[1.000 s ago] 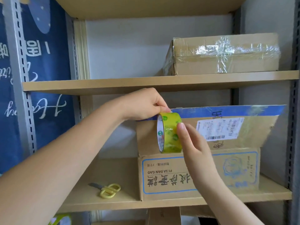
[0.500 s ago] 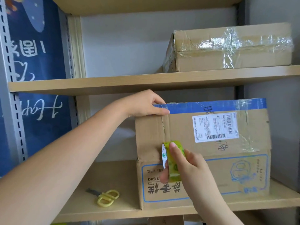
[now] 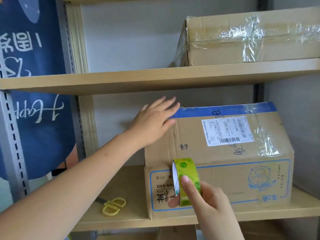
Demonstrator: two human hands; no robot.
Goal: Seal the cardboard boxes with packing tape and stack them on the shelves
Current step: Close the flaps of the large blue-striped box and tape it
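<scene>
There are two boxes, one [image 3: 251,38] on the far top shelf [image 3: 121,80] and one [image 3: 225,161] on the near shelf [image 3: 124,215], two shelves, one tape roll [image 3: 186,177], one pair of scissors [image 3: 113,205], and two hands, left [image 3: 154,125] and right [image 3: 213,203].

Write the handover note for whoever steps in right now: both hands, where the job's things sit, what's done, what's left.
Left hand: open, fingers spread, palm at the top left corner of the lower box.
Right hand: gripping the green tape roll in front of that box's front face.
Lower box stands on the middle shelf; yellow scissors lie on the shelf to its left.
Done: upper box is wrapped in clear tape and shelved above.
Left: finish taping the lower box and cut the tape. Whether a fresh strip already runs down its front is hard to tell.
</scene>
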